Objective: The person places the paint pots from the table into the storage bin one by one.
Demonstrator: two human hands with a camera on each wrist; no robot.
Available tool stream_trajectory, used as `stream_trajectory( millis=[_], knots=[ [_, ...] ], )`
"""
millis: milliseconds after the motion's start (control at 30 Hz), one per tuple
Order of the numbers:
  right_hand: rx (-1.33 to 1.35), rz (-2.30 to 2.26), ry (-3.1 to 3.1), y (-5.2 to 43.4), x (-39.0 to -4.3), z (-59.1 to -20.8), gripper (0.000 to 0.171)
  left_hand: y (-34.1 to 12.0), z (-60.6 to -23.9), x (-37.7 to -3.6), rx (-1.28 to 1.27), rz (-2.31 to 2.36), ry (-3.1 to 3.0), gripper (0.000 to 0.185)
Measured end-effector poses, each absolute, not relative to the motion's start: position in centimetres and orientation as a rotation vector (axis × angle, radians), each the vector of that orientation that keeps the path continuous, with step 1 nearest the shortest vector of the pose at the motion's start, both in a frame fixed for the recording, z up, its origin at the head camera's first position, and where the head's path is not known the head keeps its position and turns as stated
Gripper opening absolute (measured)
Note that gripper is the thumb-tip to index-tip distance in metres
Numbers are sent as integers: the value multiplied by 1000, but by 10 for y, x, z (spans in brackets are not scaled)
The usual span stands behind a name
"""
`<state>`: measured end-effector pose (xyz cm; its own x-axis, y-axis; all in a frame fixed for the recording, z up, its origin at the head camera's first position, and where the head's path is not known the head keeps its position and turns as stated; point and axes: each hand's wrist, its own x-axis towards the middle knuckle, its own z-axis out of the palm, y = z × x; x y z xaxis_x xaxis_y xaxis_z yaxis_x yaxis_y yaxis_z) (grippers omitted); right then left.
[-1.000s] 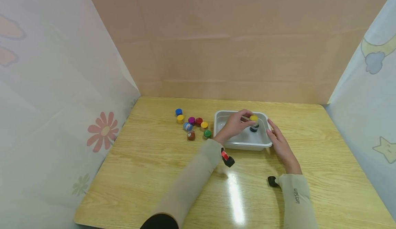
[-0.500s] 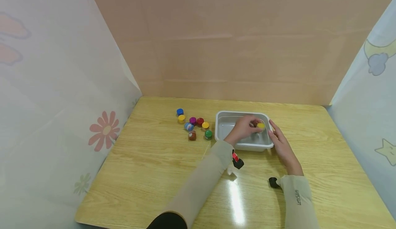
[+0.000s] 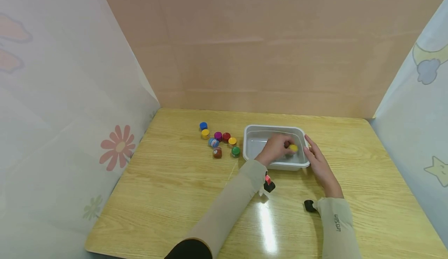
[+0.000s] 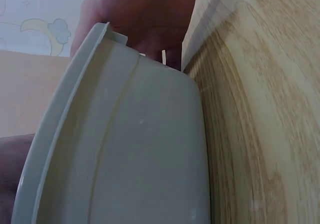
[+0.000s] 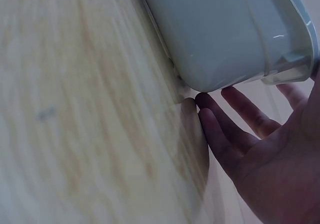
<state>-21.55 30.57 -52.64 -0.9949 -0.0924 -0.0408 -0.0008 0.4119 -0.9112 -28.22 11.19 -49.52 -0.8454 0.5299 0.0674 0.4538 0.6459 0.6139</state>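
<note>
A small jar with a yellow lid (image 3: 293, 148) is pinched between the thumb and fingers of my left hand (image 3: 276, 147). Hand and jar are down inside a white plastic tub (image 3: 253, 136), towards its right end. Fingers cover most of the jar's body. My right hand (image 3: 317, 165) rests against the tub's right end, thumb near the rim. In the right wrist view, the fingertips (image 5: 212, 116) of that hand touch the tub's outer wall (image 5: 220, 39), fairly straight and spread. The left wrist view shows mostly the tub's outer side (image 4: 145, 134); the jar is hidden there.
Left of the tub, several small lidded jars stand or lie on the wooden table (image 3: 157, 189), among them a blue one (image 3: 203, 126), a purple one (image 3: 218, 136), a brown one (image 3: 217, 153) and a green one (image 3: 235, 151). A brown panel (image 3: 262, 56) closes the back.
My left hand has moved right and lowered the yellow-lidded jar into the tub, and the jar now looks tilted. The right hand stays at the tub's right end.
</note>
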Motion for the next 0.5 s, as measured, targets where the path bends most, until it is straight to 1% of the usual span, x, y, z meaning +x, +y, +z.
stream_trajectory(
  millis=[200, 500],
  knots=[
    [-97, -1646, 2573, 306, -218, -526, 63, 112, -493, -281, 792, 949, 2744, 28],
    [-107, -1662, 2545, 307, -216, -527, 64, 117, -496, -283, 864, 832, 2805, 27]
  ],
)
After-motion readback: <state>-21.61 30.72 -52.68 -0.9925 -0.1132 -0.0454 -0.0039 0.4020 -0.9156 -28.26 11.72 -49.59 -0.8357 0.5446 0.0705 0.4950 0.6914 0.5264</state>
